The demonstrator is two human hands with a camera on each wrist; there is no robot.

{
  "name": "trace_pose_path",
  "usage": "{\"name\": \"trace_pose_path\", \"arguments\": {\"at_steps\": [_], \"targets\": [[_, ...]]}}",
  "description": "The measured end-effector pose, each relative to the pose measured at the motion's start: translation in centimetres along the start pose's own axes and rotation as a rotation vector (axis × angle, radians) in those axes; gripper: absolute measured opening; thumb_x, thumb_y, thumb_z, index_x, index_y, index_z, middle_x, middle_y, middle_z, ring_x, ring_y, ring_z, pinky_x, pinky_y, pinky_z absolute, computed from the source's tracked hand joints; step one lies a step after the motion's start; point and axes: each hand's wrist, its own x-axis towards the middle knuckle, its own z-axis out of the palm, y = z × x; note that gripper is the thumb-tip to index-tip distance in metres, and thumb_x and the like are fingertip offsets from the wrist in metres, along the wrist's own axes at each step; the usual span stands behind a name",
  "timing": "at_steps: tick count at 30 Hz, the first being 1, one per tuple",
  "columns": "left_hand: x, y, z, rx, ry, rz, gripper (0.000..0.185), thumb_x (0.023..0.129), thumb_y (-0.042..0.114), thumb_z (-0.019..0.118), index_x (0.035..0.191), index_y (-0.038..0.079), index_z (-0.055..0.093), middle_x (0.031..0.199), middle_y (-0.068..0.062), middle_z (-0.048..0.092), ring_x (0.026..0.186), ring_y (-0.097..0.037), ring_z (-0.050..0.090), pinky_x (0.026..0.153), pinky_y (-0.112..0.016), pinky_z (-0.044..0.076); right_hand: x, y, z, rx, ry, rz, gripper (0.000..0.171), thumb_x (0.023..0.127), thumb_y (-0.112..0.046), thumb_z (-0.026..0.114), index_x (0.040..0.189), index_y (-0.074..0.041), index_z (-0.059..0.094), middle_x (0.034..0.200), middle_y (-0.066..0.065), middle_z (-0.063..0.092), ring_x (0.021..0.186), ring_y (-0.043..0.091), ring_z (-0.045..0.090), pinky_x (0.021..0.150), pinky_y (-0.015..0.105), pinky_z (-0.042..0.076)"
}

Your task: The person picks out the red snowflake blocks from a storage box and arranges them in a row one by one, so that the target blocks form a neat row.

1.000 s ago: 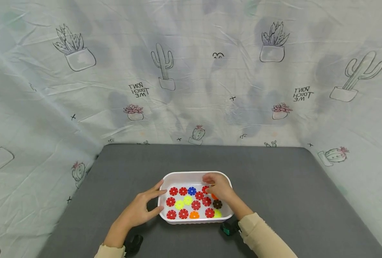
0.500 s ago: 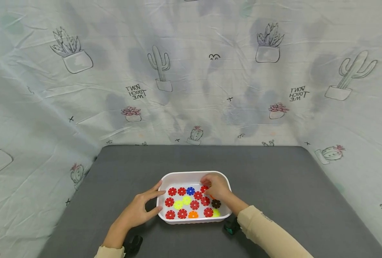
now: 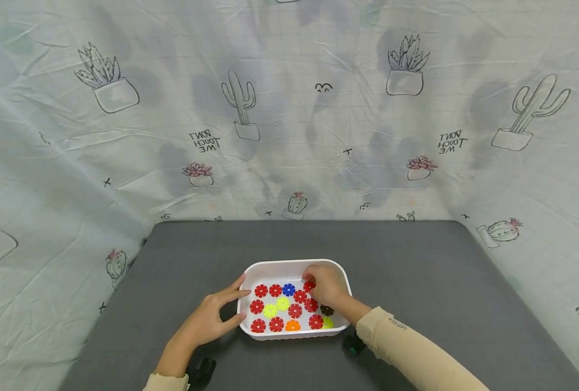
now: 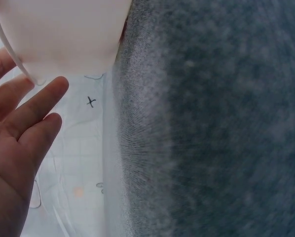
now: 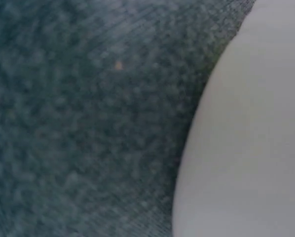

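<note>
A white plastic tray [image 3: 289, 335] stands on the grey table, with several notched snowflake building discs spread flat in it. Most are red, such as the red disc [image 3: 295, 310]; a blue disc [image 3: 288, 290], an orange disc [image 3: 293, 325] and a dark disc [image 3: 326, 310] lie among them. My left hand [image 3: 212, 317] touches the tray's left end, fingers spread and mostly straight, also seen as a left hand [image 4: 14, 143] in the left wrist view. Inside the tray's back right part, my right hand [image 3: 327, 285] bends its fingers beside a red disc [image 3: 309, 286]; whatever lies under them is hidden.
The grey table [image 3: 201, 244] runs back to a pale cloth [image 3: 289, 108] printed with cacti. Dark wrist devices sit under both forearms, such as the left device [image 3: 203, 372]. The right wrist view shows the tray's outer wall [image 5: 246, 148] beside the table.
My right hand turns and draws its fingers closer together in the tray's right part, covering the orange disc seen there before. My left hand stays at the tray's left end.
</note>
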Motion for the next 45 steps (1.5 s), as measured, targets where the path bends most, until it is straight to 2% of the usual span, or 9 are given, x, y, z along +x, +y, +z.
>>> {"name": "trace_pose_path", "arguments": {"at_steps": [11, 17, 24, 31, 37, 40, 45], "targets": [[-0.1, 0.0, 0.3, -0.013, -0.016, -0.022, 0.046, 0.079, 0.032, 0.065, 0.122, 0.018, 0.057, 0.144, 0.002, 0.033, 0.124, -0.016, 0.042, 0.092, -0.047, 0.042, -0.3, -0.2, 0.5, -0.046, -0.023, -0.011, 0.024, 0.072, -0.004, 0.071, 0.093, -0.011, 0.065, 0.096, 0.002, 0.06, 0.086, 0.016, 0.052, 0.086, 0.034, 0.048], [-0.2, 0.1, 0.5, -0.007, -0.022, -0.023, 0.047, 0.079, 0.031, 0.065, 0.122, 0.018, 0.057, 0.144, 0.002, 0.033, 0.124, -0.015, 0.042, 0.092, -0.046, 0.042, -0.9, -0.2, 0.6, -0.066, -0.005, -0.036, 0.022, 0.072, -0.005, 0.071, 0.092, -0.012, 0.065, 0.1, 0.002, 0.056, 0.091, 0.016, 0.051, 0.086, 0.032, 0.049], [-0.3, 0.1, 0.6, -0.007, -0.008, -0.025, 0.046, 0.078, 0.029, 0.066, 0.122, 0.017, 0.057, 0.143, 0.002, 0.034, 0.124, -0.015, 0.042, 0.092, -0.046, 0.042, -1.2, -0.3, 0.5, -0.058, 0.018, -0.027, 0.025, 0.07, -0.003, 0.071, 0.093, -0.012, 0.065, 0.096, 0.002, 0.059, 0.086, 0.016, 0.053, 0.082, 0.031, 0.051], [-0.3, 0.1, 0.6, 0.002, 0.004, -0.016, 0.045, 0.078, 0.029, 0.066, 0.121, 0.017, 0.058, 0.143, 0.0, 0.035, 0.123, -0.017, 0.043, 0.092, -0.047, 0.043, -1.2, -0.3, 0.2, 0.021, 0.034, 0.01, 0.028, 0.073, -0.005, 0.071, 0.099, -0.01, 0.065, 0.094, 0.002, 0.062, 0.081, 0.014, 0.054, 0.079, 0.032, 0.052], [-0.3, 0.0, 0.9, 0.003, 0.011, -0.016, 0.045, 0.078, 0.027, 0.066, 0.121, 0.016, 0.058, 0.143, 0.0, 0.035, 0.123, -0.018, 0.044, 0.09, -0.048, 0.043, -1.7, -0.5, -0.8, 0.096, 0.114, -0.013, 0.026, 0.074, -0.01, 0.072, 0.099, -0.01, 0.066, 0.091, 0.002, 0.063, 0.079, 0.014, 0.054, 0.076, 0.031, 0.052], [-0.2, 0.0, 1.0, -0.005, 0.019, -0.018, 0.044, 0.078, 0.025, 0.066, 0.12, 0.016, 0.058, 0.143, 0.0, 0.035, 0.122, -0.019, 0.045, 0.09, -0.048, 0.044, -2.1, -0.5, -1.3, 0.179, 0.142, -0.003, 0.027, 0.074, -0.009, 0.071, 0.1, -0.009, 0.065, 0.093, 0.003, 0.063, 0.081, 0.015, 0.056, 0.074, 0.03, 0.053], [-0.2, -0.1, 1.2, -0.016, 0.035, -0.029, 0.044, 0.077, 0.021, 0.067, 0.12, 0.016, 0.059, 0.143, 0.002, 0.035, 0.122, -0.018, 0.045, 0.091, -0.048, 0.043, -2.7, 0.1, -2.1, 0.319, 0.169, 0.067, 0.03, 0.075, -0.01, 0.07, 0.105, -0.011, 0.064, 0.095, 0.002, 0.064, 0.086, 0.018, 0.059, 0.071, 0.028, 0.053]]}}
